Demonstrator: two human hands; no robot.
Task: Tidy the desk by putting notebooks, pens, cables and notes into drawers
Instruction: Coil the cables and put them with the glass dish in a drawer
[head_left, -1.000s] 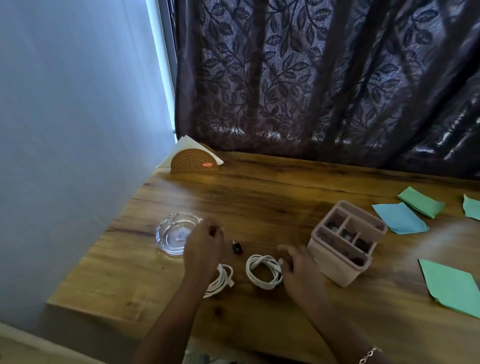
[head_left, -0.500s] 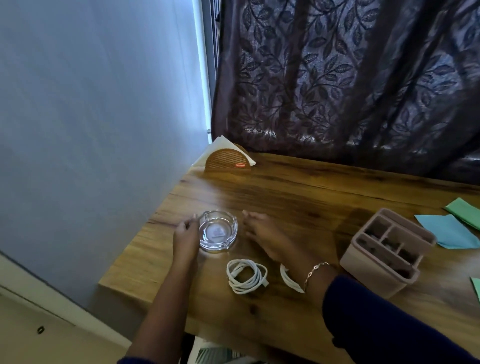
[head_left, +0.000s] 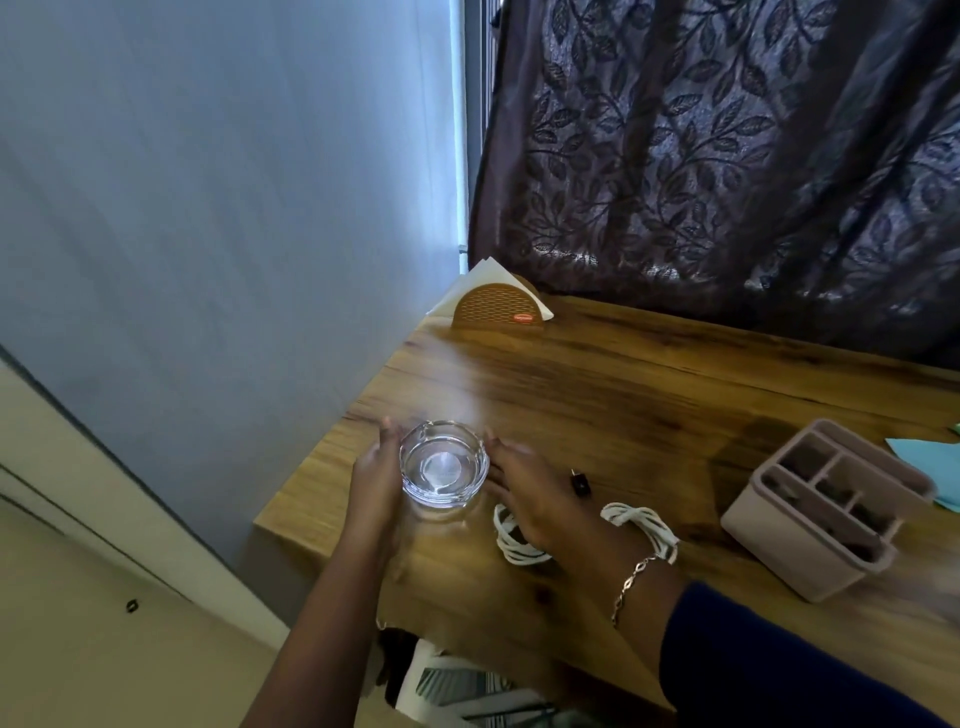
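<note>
Hands: left hand (head_left: 376, 470) and right hand (head_left: 524, 491) flank ashtray (head_left: 444, 462), fingers straight, touching its sides.
Cable (head_left: 643, 524): coiled by right wrist, long axis far-left to near-right.

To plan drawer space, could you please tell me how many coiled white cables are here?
2. One coiled white cable lies partly under the right hand; the other cable beside that wrist. More may be hidden.

Wooden desk (head_left: 597, 395) against grey-blue wall (head_left: 208, 208), dark leaf-patterned curtain (head_left: 727, 156) behind.
</note>
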